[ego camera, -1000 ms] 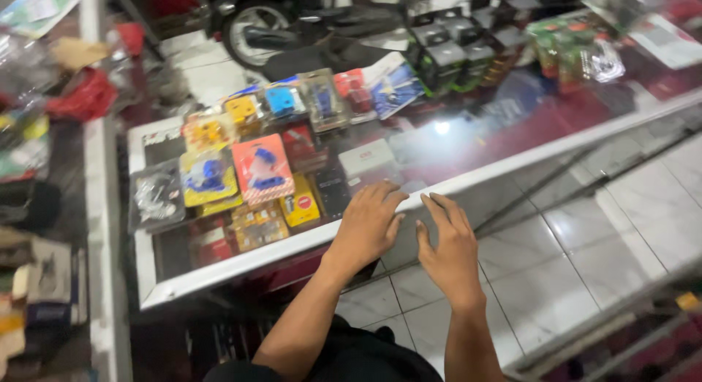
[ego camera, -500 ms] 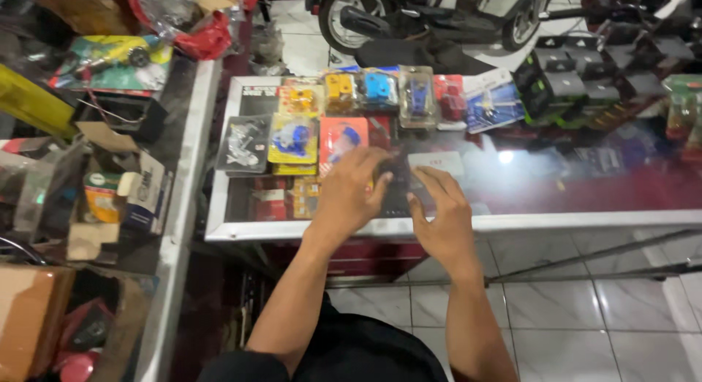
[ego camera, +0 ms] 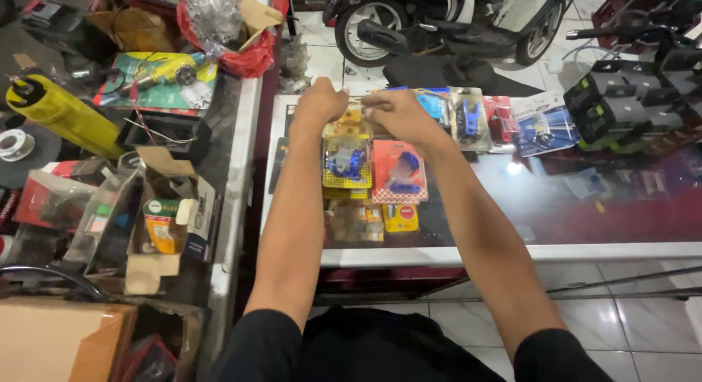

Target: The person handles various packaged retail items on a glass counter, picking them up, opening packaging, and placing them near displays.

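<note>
With both arms stretched straight out over the glass counter (ego camera: 585, 206), left hand (ego camera: 319, 104) curled into a loose fist at the far edge, fingers tucked under and touching a yellow blister pack (ego camera: 349, 121). Right hand (ego camera: 398, 111) bent at the wrist, palm down, fingers drawn together on the same pack. Just nearer: a yellow-carded pack (ego camera: 347, 163) beside a red-carded pack (ego camera: 398, 171).

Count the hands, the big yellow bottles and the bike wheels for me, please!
Hands: 2, the left hand and the right hand
Big yellow bottle: 1
Bike wheels: 2
Total: 5
</note>
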